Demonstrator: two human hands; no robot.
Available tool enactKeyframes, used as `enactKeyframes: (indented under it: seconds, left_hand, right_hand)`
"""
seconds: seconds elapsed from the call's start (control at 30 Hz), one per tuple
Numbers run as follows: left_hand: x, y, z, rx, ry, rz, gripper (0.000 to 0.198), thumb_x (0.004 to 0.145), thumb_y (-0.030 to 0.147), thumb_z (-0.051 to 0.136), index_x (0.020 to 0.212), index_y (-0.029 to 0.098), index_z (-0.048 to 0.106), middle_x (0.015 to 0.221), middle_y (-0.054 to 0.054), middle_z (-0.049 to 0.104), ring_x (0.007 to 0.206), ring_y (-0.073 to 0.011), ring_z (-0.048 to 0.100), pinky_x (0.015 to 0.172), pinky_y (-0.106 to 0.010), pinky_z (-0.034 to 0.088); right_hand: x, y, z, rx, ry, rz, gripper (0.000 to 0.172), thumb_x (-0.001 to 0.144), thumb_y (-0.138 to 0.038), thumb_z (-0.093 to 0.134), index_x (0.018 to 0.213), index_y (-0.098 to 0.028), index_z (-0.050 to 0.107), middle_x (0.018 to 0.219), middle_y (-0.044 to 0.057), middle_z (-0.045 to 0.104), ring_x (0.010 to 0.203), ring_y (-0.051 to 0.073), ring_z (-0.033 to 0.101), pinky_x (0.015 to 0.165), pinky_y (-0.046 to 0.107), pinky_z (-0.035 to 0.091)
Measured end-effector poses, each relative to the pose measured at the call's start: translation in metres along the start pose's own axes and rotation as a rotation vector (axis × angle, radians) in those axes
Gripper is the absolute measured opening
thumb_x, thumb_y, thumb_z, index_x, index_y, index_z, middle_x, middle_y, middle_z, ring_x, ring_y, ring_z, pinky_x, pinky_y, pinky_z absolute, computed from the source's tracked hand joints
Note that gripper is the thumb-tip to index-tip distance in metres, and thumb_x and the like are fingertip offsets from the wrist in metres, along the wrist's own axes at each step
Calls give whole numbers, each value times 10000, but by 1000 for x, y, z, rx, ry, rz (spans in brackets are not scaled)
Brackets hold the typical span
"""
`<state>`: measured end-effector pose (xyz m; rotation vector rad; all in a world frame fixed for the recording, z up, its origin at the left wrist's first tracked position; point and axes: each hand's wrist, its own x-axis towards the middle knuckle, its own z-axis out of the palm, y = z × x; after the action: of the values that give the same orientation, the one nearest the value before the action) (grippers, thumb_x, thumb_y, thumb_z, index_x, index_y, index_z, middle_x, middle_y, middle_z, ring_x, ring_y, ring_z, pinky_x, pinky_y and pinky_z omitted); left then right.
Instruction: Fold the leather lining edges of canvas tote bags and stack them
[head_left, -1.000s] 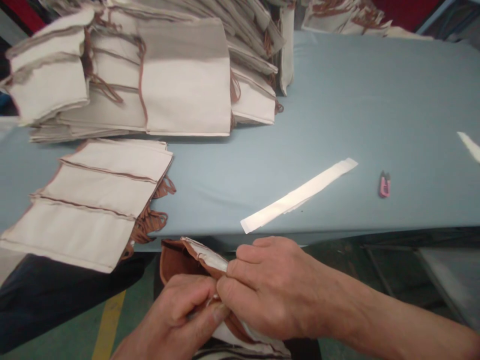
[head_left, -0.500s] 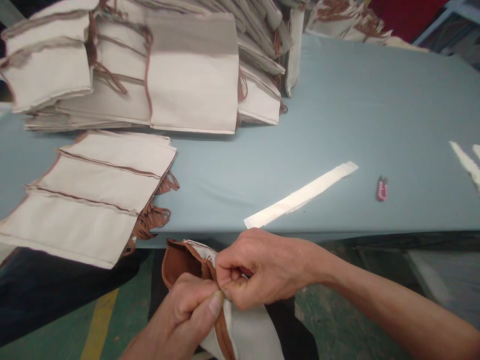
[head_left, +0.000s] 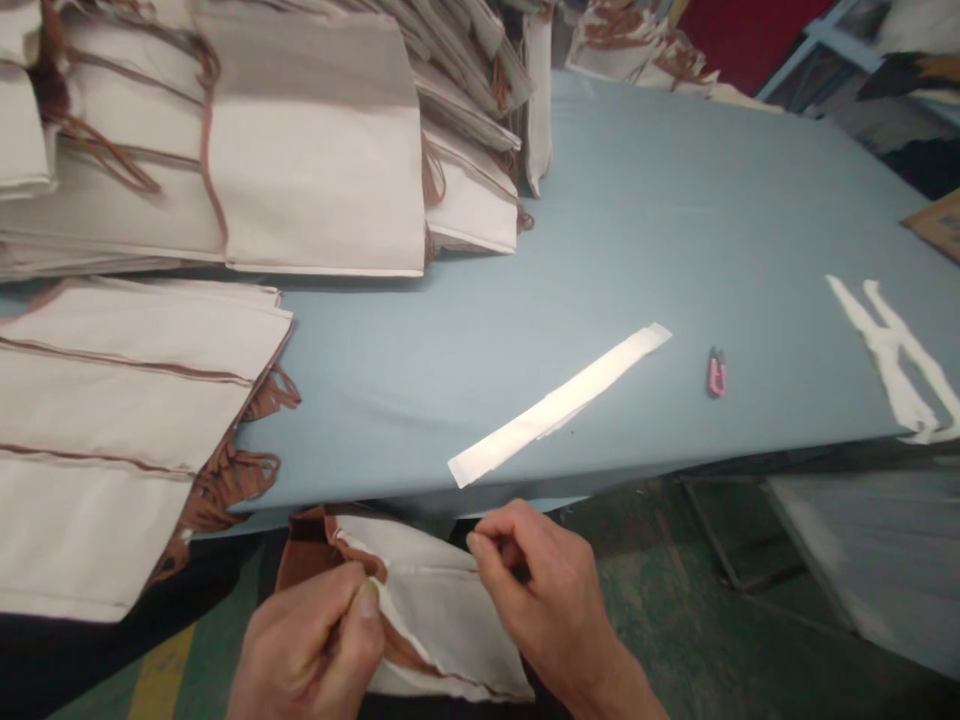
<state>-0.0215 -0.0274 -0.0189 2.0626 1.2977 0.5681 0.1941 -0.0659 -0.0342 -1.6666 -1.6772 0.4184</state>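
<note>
A cream cloth piece with brown edging (head_left: 442,600) lies below the table's front edge, its brown inner side showing at the left. My left hand (head_left: 311,635) pinches its edging between thumb and forefinger. To the right, my right hand (head_left: 544,600) is raised over the cloth's right part, thumb and forefinger closed together. Whether a thread or anything else small is between those fingertips cannot be made out. Ahead on the table lies a white strip (head_left: 559,405), with small pink snips (head_left: 717,373) to its right.
The blue-grey table (head_left: 675,220) carries large stacks of cream cloth pieces (head_left: 322,150) at the back left. A nearer stack (head_left: 97,480) with brown cords overhangs the front edge. White gloves (head_left: 896,360) lie at the right. A metal frame (head_left: 712,530) stands below.
My right hand has pulled away from my left and from the edging, to the right. The cloth now lies spread between them. The view has turned to the right.
</note>
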Motion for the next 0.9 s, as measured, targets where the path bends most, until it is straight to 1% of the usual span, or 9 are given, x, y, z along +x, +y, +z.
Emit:
enactKeyframes:
  seconds: [0.1,0.2,0.27,0.33,0.47,0.6,0.7,0.8,0.9]
  left_hand:
    - [11,0,14,51,9,101,402,955,123,433,566,213,477,495,58,518,434,-88,530,489,-189,397]
    - [22,0,27,107,74,177,401,945,114,441,557,215,447,464,72,472,389,-72,478,455,-204,346]
    - [27,0,31,150,103,202,405,962,129,451,567,216,454,465,77,461,387,-70,469,460,-214,342]
    - [29,0,31,184,122,203,406,984,141,459,585,213,477,484,76,463,406,-71,481,475,-219,344]
    - [32,1,26,194,165,153,343,1003,175,491,672,205,577,552,65,547,464,-82,541,504,-217,370]
    - [38,4,27,141,201,103,232,968,193,535,753,216,620,575,78,627,444,-76,574,479,-191,395]
    - [43,8,30,77,149,69,114,960,185,550,950,214,660,600,96,681,442,-78,615,477,-168,428]
    - [52,12,34,89,67,128,284,978,164,515,1217,188,666,676,67,760,457,-91,654,459,-176,425]
    - [63,14,42,223,-3,252,425,967,122,463,1335,159,673,768,-4,823,534,-137,729,474,-216,434]
  right_hand:
    - [9,15,-5,-144,106,-61,65,1010,-203,620,957,-191,654,839,41,739,759,193,692,693,292,504]
    - [23,21,-1,-272,76,-165,110,1022,-251,648,1081,-162,676,1014,107,765,889,247,691,793,345,522]
    - [32,23,6,-341,10,-190,101,999,-246,689,1068,-172,699,996,89,757,856,251,662,770,352,500]
    - [38,25,13,-390,-38,-209,36,987,-228,706,977,-196,718,914,57,737,810,242,633,728,347,464]
    - [45,30,15,-365,-49,-237,218,1038,-195,632,835,-207,709,813,36,706,750,215,606,687,336,412]
    - [46,33,8,-139,-39,-101,225,1058,-177,580,871,-191,705,849,40,741,794,196,655,740,308,443]
    - [46,35,4,-19,-15,20,189,1039,-183,574,903,-188,705,838,34,753,770,184,670,732,296,455]
    - [45,34,4,33,-7,85,178,1025,-209,568,913,-188,705,813,33,746,741,184,668,717,298,462]
    - [48,33,4,166,-10,207,190,1009,-255,553,891,-200,692,787,24,736,722,179,672,703,289,484]
